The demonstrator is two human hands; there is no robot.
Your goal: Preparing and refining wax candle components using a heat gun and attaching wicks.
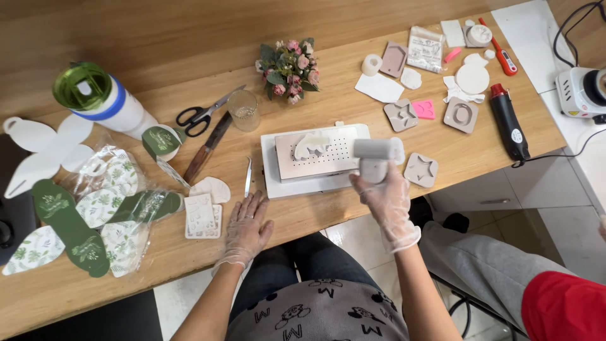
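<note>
From the head view, we are gripping a small white handheld blower (377,156) in our right hand (386,202), its long body lying sideways just right of the white bear shape (311,144) on the metal plate (344,165). Our left hand (246,227) is resting flat and empty, left of the plate.

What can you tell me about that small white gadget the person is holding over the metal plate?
The white gadget is T-shaped: a short cylinder lying crosswise on a stubby handle, matte like plastic. The gloved right hand grips the handle from below, holding it upright in the air above the right edge of the perforated metal plate. Nothing else touches it. Its working end cannot be made out.
</note>
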